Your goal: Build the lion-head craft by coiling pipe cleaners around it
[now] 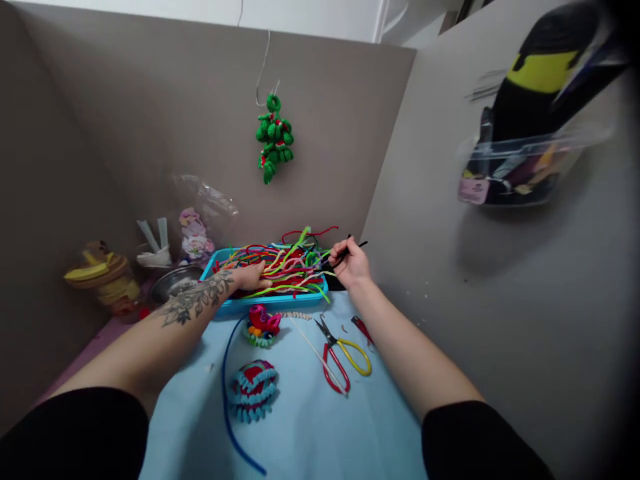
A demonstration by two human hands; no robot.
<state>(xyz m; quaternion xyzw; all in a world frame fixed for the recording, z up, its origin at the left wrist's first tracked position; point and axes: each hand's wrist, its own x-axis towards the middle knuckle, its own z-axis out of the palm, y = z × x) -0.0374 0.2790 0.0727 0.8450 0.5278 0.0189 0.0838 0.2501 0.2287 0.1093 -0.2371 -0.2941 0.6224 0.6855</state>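
A blue tray [273,305] at the back of the table is heaped with pipe cleaners [287,270] in red, green, pink and other colours. My left hand [251,277] rests on the heap with its fingers stretched out, the tips partly lost among the stems. At the tray's right end, my right hand [351,262] is closed around a black pipe cleaner [364,243]. In front of the tray sit two coiled pipe-cleaner pieces, one multicoloured [263,327] and one light blue and red [254,391]. A dark blue pipe cleaner [225,393] curves along their left.
Scissors [334,350] with red and yellow handles lie under a white stem, near a red-handled tool [362,329]. A metal bowl [173,285] and a lidded jar [116,287] stand left. A green ornament [274,140] hangs behind; a clear bin [515,173] is on the right wall.
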